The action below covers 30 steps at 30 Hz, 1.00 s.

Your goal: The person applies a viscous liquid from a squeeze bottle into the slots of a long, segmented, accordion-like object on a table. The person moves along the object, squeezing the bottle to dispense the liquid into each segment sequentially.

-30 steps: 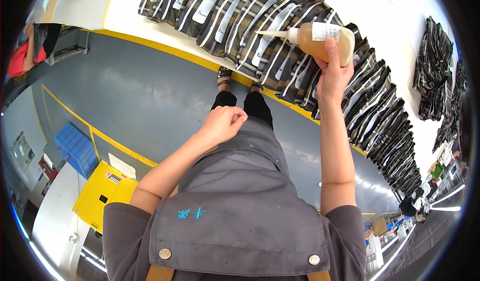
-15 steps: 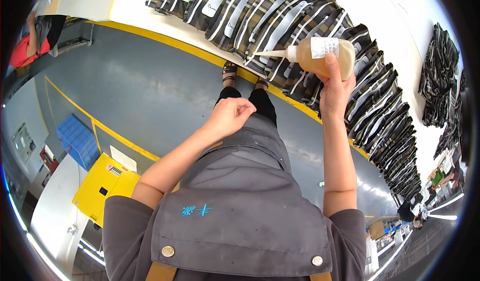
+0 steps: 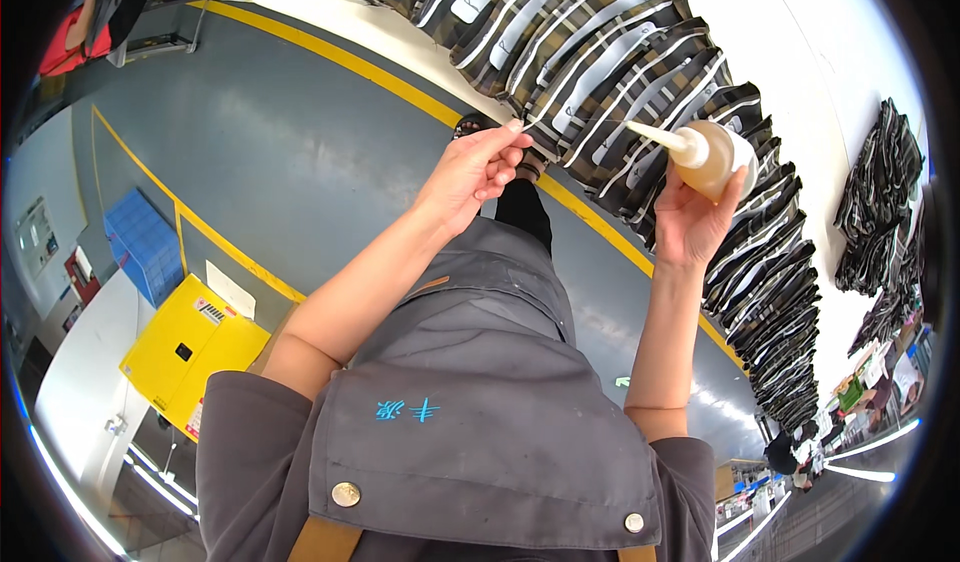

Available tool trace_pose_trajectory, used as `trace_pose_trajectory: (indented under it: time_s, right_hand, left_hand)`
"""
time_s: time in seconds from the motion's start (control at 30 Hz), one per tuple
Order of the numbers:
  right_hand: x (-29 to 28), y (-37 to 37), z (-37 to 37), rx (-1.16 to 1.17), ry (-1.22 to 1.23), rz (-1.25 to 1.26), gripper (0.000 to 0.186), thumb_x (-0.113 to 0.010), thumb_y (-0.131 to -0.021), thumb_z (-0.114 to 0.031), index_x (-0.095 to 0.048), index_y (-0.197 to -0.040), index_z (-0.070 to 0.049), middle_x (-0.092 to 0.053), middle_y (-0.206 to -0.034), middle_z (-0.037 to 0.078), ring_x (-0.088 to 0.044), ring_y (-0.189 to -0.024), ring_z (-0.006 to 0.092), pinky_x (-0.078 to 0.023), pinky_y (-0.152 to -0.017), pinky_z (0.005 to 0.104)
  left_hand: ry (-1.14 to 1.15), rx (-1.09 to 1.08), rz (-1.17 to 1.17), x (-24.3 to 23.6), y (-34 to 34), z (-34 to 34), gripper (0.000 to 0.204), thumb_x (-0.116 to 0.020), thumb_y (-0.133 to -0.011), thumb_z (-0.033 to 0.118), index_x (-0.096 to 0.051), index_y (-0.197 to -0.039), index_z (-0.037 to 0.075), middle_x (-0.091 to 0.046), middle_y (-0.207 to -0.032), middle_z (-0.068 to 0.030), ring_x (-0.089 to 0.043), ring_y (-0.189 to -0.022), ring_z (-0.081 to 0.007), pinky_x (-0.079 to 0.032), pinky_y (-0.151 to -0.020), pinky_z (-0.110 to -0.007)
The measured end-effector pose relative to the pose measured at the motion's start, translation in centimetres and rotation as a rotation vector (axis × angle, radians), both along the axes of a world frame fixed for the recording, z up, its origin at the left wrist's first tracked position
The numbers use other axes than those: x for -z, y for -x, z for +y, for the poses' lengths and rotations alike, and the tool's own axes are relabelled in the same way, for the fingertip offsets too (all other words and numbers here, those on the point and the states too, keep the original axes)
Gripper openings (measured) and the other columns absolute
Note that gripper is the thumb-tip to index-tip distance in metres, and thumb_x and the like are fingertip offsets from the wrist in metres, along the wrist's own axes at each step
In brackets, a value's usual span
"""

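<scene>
A squeeze bottle [image 3: 716, 162] of amber liquid, with a long pale nozzle, is held in my right hand [image 3: 693, 217] above the row of fabric. It is tilted, and its nozzle points up and to the left. Dark plaid fabric pieces [image 3: 620, 87] with white stripes overlap along the white table [image 3: 790, 72]; several carry pale grey patches. At the near edge of this row, the thumb and index finger of my left hand [image 3: 470, 174] come together at the corner of one piece. My other left fingers are curled.
More plaid pieces [image 3: 880, 202] lie in a heap on the far right of the table. A yellow cabinet [image 3: 165, 347] and a blue crate [image 3: 148, 242] stand at the left. Yellow lines [image 3: 345, 57] mark the grey floor. Another person's red garment [image 3: 65, 47] shows at the upper left.
My left hand has moved up and right to the fabric edge. The bottle has turned, shifted right and down, and its nozzle has come away from the pieces.
</scene>
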State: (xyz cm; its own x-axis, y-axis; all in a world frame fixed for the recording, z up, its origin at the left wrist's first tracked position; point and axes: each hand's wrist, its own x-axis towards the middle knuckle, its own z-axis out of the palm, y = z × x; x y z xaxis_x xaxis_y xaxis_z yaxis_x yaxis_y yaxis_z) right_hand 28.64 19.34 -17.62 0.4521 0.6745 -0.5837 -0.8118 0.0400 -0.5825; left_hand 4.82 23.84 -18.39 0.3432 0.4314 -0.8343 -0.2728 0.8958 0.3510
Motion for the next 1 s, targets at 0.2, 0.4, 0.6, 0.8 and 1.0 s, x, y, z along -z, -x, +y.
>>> trace_pose_trajectory:
  time_s: [0.2, 0.4, 0.6, 0.8, 1.0]
  right_hand:
    - [0.1, -0.3, -1.0, 0.084, -0.019, 0.064, 0.054, -0.064, -0.082, -0.033, -0.043, -0.121, -0.002, -0.052, -0.116, 0.015, -0.055, -0.106, 0.0283, -0.053, -0.086, 0.0351]
    - [0.1, -1.2, -2.4, 0.06, -0.153, 0.273, 0.053, -0.066, -0.08, -0.032, -0.047, -0.12, -0.003, -0.053, -0.116, 0.015, -0.055, -0.104, 0.0304, -0.056, -0.081, 0.0316]
    - [0.0, -1.7, -2.9, 0.083, -0.249, 0.399, 0.049, -0.066, -0.08, -0.031, -0.05, -0.118, -0.004, -0.055, -0.115, 0.012, -0.054, -0.104, 0.0316, -0.056, -0.08, 0.0315]
    - [-0.5, -1.5, -3.3, 0.081, -0.268, 0.42, 0.048, -0.068, -0.079, -0.028, -0.051, -0.117, -0.005, -0.055, -0.116, 0.012, -0.054, -0.105, 0.0308, -0.056, -0.08, 0.0322]
    - [-0.7, -1.3, -3.7, 0.124, -0.219, 0.366, 0.052, -0.065, -0.08, -0.034, -0.047, -0.12, -0.004, -0.054, -0.115, 0.014, -0.056, -0.101, 0.0311, -0.057, -0.078, 0.0323]
  left_hand:
    - [0.101, -0.046, -0.061, 1.0, -0.1, -0.1, 0.018, -0.06, -0.086, 0.022, -0.058, -0.09, 0.005, -0.049, -0.07, 0.0039, -0.04, -0.052, -0.0016, -0.026, -0.038, -0.016]
    - [-0.208, 0.019, 0.172, 0.9, -0.5, -1.0, 0.012, -0.064, -0.082, 0.015, -0.06, -0.085, 0.004, -0.054, -0.063, 0.0043, -0.041, -0.047, -0.0028, -0.031, -0.041, -0.018]
    - [-1.138, 0.429, 0.842, -0.2, 0.2, 0.7, 0.014, -0.06, -0.081, 0.011, -0.062, -0.093, 0.005, -0.045, -0.054, -0.0014, -0.042, -0.047, -0.0101, -0.036, -0.046, -0.026]
    - [-1.212, 0.68, 0.811, -0.7, -0.4, 2.9, 0.018, -0.058, -0.079, 0.012, -0.063, -0.095, 0.007, -0.044, -0.051, -0.0044, -0.045, -0.047, -0.0178, -0.038, -0.05, -0.031]
    - [-1.094, 1.003, 0.751, -1.5, -0.5, 4.5, 0.022, -0.056, -0.078, 0.013, -0.063, -0.094, 0.002, -0.055, -0.057, -0.0103, -0.056, -0.056, -0.0241, -0.043, -0.057, -0.036]
